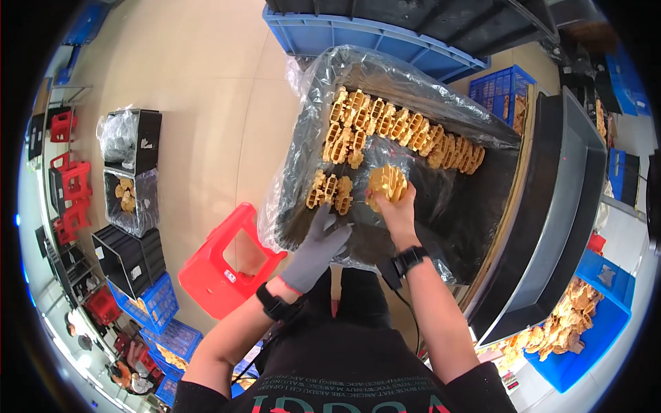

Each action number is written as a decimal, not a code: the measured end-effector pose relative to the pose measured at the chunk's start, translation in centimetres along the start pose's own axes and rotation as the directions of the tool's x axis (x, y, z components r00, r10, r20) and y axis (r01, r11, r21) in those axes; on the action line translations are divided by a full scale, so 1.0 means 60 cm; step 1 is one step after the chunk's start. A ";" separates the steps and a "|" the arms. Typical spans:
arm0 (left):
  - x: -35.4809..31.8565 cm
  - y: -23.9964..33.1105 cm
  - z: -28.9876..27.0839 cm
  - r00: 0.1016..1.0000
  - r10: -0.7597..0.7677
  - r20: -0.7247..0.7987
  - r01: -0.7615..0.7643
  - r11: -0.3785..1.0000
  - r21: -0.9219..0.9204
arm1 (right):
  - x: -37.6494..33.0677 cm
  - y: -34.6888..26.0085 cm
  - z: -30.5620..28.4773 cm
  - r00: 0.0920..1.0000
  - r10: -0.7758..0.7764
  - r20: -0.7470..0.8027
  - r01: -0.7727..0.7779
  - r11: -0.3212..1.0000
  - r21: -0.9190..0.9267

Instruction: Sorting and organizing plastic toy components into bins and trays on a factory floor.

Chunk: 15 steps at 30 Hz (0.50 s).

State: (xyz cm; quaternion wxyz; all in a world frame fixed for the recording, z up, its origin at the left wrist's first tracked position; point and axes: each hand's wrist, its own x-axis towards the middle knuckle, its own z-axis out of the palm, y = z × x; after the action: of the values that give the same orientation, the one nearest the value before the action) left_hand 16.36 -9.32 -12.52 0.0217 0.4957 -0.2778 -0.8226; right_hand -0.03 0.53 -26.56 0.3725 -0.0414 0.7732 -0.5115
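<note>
A black bin [475,199] lined with clear plastic film [292,172] lies before me. Rows of gold-coloured moulded parts [399,125] stand on edge along its far side, with a shorter group [330,191] at the left. My right hand [397,206], bare, grips a gold-coloured part [387,180] above the bin's middle; whether it is one piece or a small stack I cannot tell. My left hand [318,244], in a grey glove, reaches over the bin's near left with fingers stretched out toward the short group. Whether its fingertips touch those parts is unclear.
A red plastic stool [224,265] stands left of the bin. Blue crates [372,41] lie behind it. To the right are a long black tray [551,220] and a blue bin [609,316] heaped with gold parts. Black boxes [131,258] line the left floor.
</note>
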 end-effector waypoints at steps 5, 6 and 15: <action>-0.026 0.010 -0.041 0.998 0.054 -0.023 -0.053 0.998 0.025 | 0.078 0.033 0.051 0.974 -0.152 -0.170 0.108 0.964 -0.243; -0.031 0.013 -0.047 0.998 0.051 -0.021 -0.050 0.998 0.028 | 0.085 0.033 0.060 0.973 -0.149 -0.173 0.105 0.965 -0.241; -0.050 0.009 -0.088 0.999 0.033 -0.039 -0.029 0.994 0.104 | 0.121 0.059 0.126 0.946 -0.202 -0.252 0.092 0.917 -0.389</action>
State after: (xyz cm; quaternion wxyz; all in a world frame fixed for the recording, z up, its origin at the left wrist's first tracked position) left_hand 22.11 -11.14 -11.73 0.0144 0.5085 -0.3270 -0.7965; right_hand 0.52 -6.78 -34.83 0.2017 -0.0952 0.8965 -0.3829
